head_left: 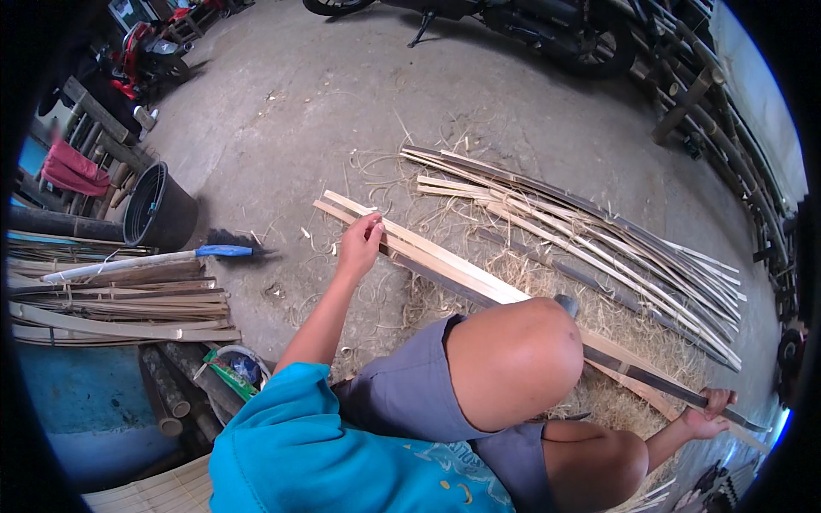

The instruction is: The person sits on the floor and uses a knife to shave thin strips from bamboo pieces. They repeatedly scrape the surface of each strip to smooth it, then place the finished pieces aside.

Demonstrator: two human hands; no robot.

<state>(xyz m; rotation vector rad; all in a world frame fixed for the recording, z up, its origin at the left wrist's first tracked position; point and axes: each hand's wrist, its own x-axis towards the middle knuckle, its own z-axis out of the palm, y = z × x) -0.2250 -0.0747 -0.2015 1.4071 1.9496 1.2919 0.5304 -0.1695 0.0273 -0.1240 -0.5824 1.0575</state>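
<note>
Long pale bamboo strips [453, 268] stretch diagonally from in front of me and disappear beneath my raised knee. A dark bamboo strip runs alongside them and shows again past the knee [641, 374]. Near the strips' far left ends, my left hand [359, 244] is closed, thumb and fingers pinching a pale strip. At the far right, my right hand [711, 414] is wrapped round the dark strip. Past that fist sticks out a thin grey curved tip [754, 425], whose kind I cannot make out. My thigh and knee hide the middle of the strips.
Split bamboo strips [590, 231] lie in a loose bundle at front right, over curly shavings [530, 286]. On the left are a black bucket [161, 208], a blue-and-white-handled tool [224, 250] and stacked strips [128, 312]. A motorcycle [522, 26] stands at the back; bamboo poles [727, 128] line the right.
</note>
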